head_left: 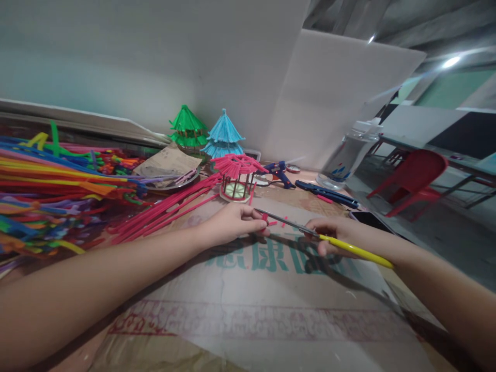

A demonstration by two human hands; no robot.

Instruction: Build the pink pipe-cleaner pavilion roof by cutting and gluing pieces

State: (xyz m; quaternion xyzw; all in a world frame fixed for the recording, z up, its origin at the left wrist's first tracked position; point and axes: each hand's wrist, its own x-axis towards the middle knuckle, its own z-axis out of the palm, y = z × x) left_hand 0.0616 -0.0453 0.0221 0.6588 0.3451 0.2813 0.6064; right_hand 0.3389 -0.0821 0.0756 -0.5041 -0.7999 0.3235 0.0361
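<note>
My left hand (236, 223) is closed, pinching a short pink pipe cleaner piece (265, 217) between thumb and fingers. My right hand (341, 235) grips a pair of scissors (354, 250) by its yellow handles. The long metal blades point left, with their tips beside my left fingertips. A few cut pink bits (284, 222) lie on the paper under the blades. Just beyond my left hand stands a small pavilion (237, 178) with a pink pipe cleaner roof, thin brown posts and a pale round base. Long pink pipe cleaners (170, 209) lie left of it.
Behind stand a green-roofed model (188, 126) and a blue-roofed one (223, 135). Bundles of coloured pipe cleaners (58, 181) fill the left side. A glue gun (281, 173), a dark long-handled tool (327, 194), a clear bottle (346, 155) and a phone (372, 221) lie along the right.
</note>
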